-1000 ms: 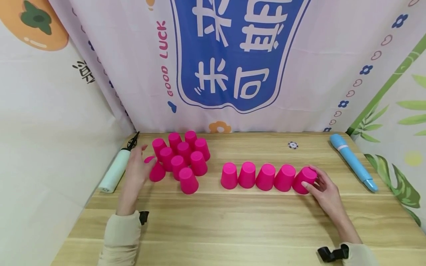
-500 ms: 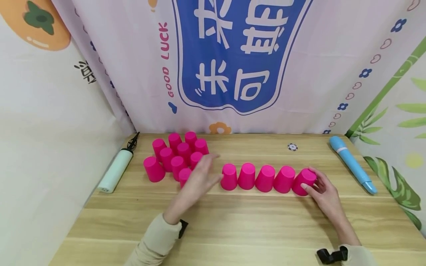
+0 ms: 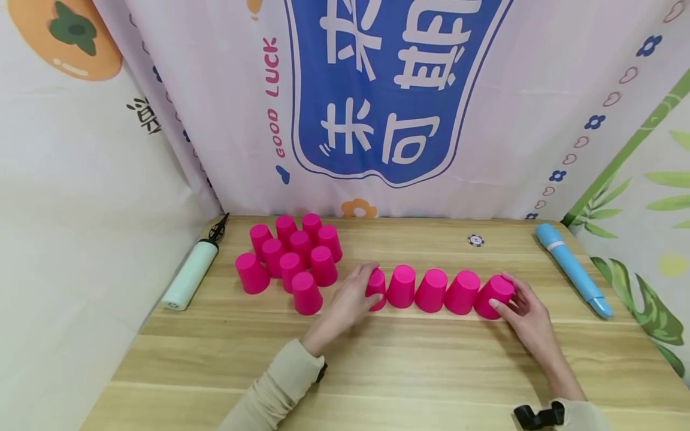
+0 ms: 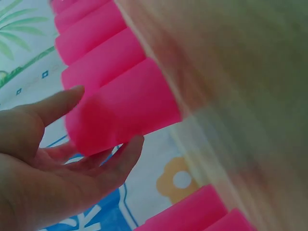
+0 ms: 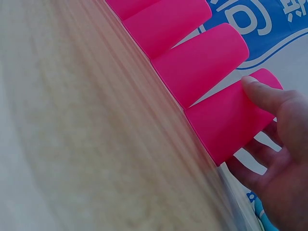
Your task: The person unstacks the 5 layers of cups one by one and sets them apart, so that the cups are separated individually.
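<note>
Several pink plastic cups stand upside down in a row on the wooden table. At the row's left end, my left hand is around the leftmost cup, thumb on the near side and fingers behind. The left wrist view shows the thumb and fingertips at the sides of that cup. My right hand holds the rightmost cup between thumb and fingers. In the right wrist view, the thumb presses on that cup near its narrow end. The cups between them stand side by side.
A cluster of several more upside-down pink cups stands left of the row. A pale green hand pump lies at the left edge, and a blue pen-shaped tube at the right. A poker chip lies toward the back, before a printed curtain.
My left hand has let go of a cup at the cluster's left side, crossed to the right, and reached the row's leftmost cup. My right hand has stayed on the rightmost cup.
</note>
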The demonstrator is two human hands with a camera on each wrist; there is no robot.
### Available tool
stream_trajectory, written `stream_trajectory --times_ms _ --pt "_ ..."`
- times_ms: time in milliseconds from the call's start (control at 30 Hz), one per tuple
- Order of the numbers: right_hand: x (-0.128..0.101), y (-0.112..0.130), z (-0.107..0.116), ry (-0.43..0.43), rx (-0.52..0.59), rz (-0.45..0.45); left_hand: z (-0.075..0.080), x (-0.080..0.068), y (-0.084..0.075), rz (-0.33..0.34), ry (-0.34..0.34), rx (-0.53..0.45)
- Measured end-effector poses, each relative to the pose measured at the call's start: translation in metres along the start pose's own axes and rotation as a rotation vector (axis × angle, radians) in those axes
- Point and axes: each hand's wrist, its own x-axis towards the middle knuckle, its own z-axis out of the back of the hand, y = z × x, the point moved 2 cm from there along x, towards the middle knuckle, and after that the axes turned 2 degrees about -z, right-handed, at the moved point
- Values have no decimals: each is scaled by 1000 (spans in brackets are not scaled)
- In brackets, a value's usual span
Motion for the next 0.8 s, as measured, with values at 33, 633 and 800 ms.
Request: stream_trajectory --times_ms 33,633,800 --pt "-1 0 -1 4 3 -2 -1 0 1 13 2 9" --pt "1 -4 -1 -3 13 14 81 -31 -3 -37 -260 43" --pt "0 -3 -1 -4 3 5 110 -41 5 -6 -311 40"
